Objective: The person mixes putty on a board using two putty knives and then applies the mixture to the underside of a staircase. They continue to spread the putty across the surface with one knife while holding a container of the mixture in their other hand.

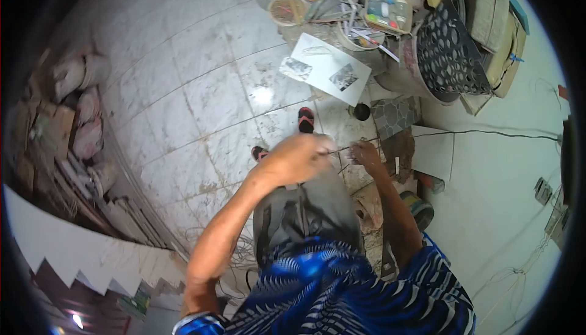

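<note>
My left hand (pixel 303 157) is in front of my body above my feet, blurred by motion, with its fingers curled together. To the right, my right hand (pixel 364 154) is closed in a pinch. A short thin dark line shows in the gap between the hands; I cannot make out what it is. Beyond them on the floor lies a white board (pixel 323 60) with two grey patterned pieces on it. A small dark round container (pixel 361 112) sits just past my right hand, beside a stone-patterned piece (pixel 395 117).
Buckets, tubs and a perforated black basket (pixel 448 54) crowd the far right. A small box of bottles (pixel 388 9) stands among them. Sacks (pixel 88 127) and planks line the left side. A cable (pixel 488 132) runs along the right wall, and loose wire (pixel 229 249) lies by my left leg.
</note>
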A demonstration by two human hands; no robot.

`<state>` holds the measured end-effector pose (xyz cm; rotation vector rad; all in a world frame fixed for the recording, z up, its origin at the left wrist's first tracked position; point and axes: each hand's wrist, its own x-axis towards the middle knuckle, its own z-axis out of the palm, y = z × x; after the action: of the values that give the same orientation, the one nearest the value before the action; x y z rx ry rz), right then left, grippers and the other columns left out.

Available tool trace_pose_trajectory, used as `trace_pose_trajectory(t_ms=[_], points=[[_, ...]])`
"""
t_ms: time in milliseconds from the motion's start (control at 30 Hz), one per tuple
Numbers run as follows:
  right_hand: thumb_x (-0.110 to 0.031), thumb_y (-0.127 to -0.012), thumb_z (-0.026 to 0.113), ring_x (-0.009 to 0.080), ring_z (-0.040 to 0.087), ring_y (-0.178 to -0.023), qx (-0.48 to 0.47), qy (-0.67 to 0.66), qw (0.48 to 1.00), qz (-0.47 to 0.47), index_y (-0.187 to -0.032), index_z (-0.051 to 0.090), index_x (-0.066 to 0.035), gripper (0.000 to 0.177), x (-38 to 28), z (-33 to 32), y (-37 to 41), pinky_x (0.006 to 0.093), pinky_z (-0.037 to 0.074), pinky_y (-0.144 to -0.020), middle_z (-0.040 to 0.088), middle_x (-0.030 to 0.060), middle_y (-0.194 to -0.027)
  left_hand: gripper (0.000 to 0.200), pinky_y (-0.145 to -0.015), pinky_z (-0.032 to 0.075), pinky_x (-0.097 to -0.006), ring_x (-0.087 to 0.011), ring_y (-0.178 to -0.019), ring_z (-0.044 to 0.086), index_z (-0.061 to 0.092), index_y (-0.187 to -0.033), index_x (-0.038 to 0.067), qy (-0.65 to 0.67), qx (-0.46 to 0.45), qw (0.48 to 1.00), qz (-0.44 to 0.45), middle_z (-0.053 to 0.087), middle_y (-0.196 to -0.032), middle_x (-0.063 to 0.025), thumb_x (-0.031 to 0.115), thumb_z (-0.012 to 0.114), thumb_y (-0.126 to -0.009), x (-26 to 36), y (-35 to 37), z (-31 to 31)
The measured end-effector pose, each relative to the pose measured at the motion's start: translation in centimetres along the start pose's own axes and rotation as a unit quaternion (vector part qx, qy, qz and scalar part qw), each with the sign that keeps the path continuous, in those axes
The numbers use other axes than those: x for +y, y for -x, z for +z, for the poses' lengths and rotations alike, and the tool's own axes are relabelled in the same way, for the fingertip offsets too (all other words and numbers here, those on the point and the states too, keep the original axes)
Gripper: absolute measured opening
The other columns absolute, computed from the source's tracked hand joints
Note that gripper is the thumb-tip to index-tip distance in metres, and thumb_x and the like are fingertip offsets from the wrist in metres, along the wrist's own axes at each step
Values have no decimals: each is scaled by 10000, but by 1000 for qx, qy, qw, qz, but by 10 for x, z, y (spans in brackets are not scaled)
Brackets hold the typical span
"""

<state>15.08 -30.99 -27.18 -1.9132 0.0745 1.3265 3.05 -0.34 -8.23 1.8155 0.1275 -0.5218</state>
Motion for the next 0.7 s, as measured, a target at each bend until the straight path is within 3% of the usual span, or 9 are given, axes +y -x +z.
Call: trace_pose_trajectory(t_ms=[133,200,233,300,367,433,500,600,700], points=[[-249,-960,631,166,667,-736,27,-94,992,-82,-962,646,-25,225,41,-42,-151,310,557,-593,637,40,-815,295,-716,539,-273,-145,-839,674,607,-1259,6,342,157,915,-144,703,-1020,-93,128,584,-991,-152,-87,43],[-232,-958,628,155,648,-700,62,-169,984,-9,-867,631,-58,196,61,-49,-227,301,543,-577,606,35,-761,284,-703,538,-269,-148,-829,672,610,-1246,9,440,207,848,-210,702,-1018,-101,132,585,-991,-211,-112,56],[-229,-952,626,192,653,-686,109,58,986,-115,-855,639,-56,199,104,-62,-298,332,546,-582,618,62,-759,272,-695,536,-265,-145,-829,675,611,-1231,13,443,226,839,-219,703,-1019,-102,137,584,-990,-242,-127,60],[-235,-940,623,290,664,-700,187,360,889,-212,-874,656,-39,209,136,-77,-364,404,552,-637,648,121,-778,249,-679,532,-259,-139,-830,681,614,-1201,20,450,261,821,-237,705,-1022,-103,148,582,-990,-294,-155,68],[-251,-926,621,412,675,-753,261,508,794,-207,-934,675,-7,250,93,-77,-373,487,557,-738,686,183,-820,228,-676,525,-252,-139,-832,683,615,-1170,24,415,282,830,-244,706,-1022,-105,156,584,-988,-330,-182,69],[-268,-910,646,436,668,-817,316,485,790,-201,-1051,641,35,335,87,-86,-397,494,551,-783,677,222,-909,213,-674,516,-245,-141,-842,683,611,-1156,31,420,302,820,-245,705,-1020,-104,158,582,-987,-355,-206,68],[-301,-881,693,467,618,-1029,369,379,838,-133,-1313,474,125,645,52,-81,-394,492,517,-915,598,304,-1172,213,-678,515,-248,-144,-843,680,613,-1158,35,415,311,822,-237,705,-1025,-104,158,582,-986,-373,-229,63],[-350,-840,742,462,523,-1185,377,440,768,-274,-1397,388,125,812,48,-98,-412,495,474,-989,503,309,-1310,225,-687,515,-254,-150,-838,675,606,-1171,32,408,296,835,-223,691,-1038,-103,162,581,-989,-403,-260,68],[-415,-767,803,441,480,-1235,321,416,802,-284,-1441,346,104,966,38,-108,-420,500,444,-1025,465,293,-1356,245,-695,519,-256,-161,-850,676,581,-1201,20,410,265,843,-226,666,-1068,-102,151,570,-995,-425,-285,80]])
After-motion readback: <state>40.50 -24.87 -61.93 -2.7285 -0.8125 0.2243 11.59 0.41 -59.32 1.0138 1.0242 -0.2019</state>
